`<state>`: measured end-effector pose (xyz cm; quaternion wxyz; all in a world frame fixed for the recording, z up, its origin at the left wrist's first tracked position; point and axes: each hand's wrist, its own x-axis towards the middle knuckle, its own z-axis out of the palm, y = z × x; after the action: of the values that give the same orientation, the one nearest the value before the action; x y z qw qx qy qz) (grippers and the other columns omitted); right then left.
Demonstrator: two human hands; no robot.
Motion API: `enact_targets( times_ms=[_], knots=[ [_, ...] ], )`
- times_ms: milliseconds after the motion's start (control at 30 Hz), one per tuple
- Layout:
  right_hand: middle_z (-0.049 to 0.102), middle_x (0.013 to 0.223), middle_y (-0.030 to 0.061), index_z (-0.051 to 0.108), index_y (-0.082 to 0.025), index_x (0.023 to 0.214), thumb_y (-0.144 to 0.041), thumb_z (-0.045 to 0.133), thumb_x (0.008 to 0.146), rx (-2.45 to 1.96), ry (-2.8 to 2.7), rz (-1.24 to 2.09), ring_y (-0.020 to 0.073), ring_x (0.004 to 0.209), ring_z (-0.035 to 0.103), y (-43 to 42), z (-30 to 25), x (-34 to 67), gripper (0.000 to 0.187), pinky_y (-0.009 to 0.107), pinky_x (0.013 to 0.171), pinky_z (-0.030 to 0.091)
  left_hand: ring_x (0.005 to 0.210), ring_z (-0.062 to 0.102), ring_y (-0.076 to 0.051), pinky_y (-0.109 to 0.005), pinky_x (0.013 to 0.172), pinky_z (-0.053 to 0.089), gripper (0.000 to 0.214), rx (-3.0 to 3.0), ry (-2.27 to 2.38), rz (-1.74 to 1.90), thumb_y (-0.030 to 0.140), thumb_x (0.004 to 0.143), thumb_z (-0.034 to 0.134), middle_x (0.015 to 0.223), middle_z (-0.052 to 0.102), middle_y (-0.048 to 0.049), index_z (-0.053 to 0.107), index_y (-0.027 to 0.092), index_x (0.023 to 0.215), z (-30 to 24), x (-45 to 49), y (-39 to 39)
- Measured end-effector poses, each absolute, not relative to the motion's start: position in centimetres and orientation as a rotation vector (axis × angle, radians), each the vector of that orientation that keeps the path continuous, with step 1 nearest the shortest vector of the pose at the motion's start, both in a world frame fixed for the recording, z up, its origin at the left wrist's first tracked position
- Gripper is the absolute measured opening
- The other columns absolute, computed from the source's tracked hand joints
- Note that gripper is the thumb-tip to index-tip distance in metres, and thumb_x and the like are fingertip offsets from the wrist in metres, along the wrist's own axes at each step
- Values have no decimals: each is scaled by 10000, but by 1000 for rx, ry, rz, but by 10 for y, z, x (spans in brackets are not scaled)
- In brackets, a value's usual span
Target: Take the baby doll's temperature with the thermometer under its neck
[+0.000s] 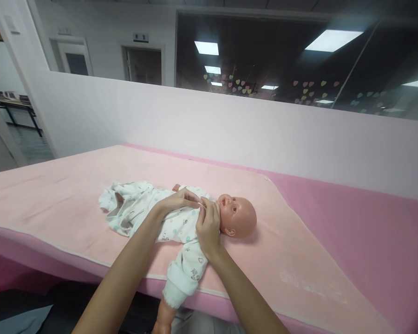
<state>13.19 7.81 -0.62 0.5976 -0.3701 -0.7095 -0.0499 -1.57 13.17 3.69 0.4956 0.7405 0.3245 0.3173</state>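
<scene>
A baby doll (242, 215) lies on its back, head to the right, dressed in a white printed romper (176, 227). Both my hands meet at the upper chest, just below the doll's chin. My left hand (179, 200) reaches across the chest with its fingertips pinched on the romper's front edge. Close against the neck, my right hand (209, 225) has its fingers bent and pinched on the same spot. Whatever small fastening may be between the fingertips is hidden. One doll arm, its sleeve cuff folded back, hangs over the near edge. The romper's legs lie loose and crumpled at the left.
A peach mat (282, 260) covers the pink padded table (379, 222). Behind it stands a low white partition (230, 125), with a dark window (264, 60) beyond. At the far left is a desk (14, 104) through an opening. Dark fabric shows below the near edge.
</scene>
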Motion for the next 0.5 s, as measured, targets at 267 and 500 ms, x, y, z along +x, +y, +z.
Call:
enact_targets(
  times_ms=[267, 500],
  knots=[
    [543, 1100, 113, 456, -190, 1198, -146, 327, 900, -828, -1590, -66, 201, 1057, 511, 79, -7, 133, 328, 392, 864, 474, 850, 576, -181, -264, 769, 425, 201, 1681, 735, 724, 287, 682, 677, 838, 649, -39, 675, 160, 839, 38, -14, 131],
    [542, 1059, 93, 488, -204, 1153, -123, 329, 893, -812, -1584, -27, 190, 1030, 513, 79, -3, 132, 315, 381, 878, 466, 850, 553, -165, -261, 782, 408, 191, 1670, 704, 791, 241, 666, 681, 831, 617, -15, 645, 169, 838, 39, -12, 130]
  ],
)
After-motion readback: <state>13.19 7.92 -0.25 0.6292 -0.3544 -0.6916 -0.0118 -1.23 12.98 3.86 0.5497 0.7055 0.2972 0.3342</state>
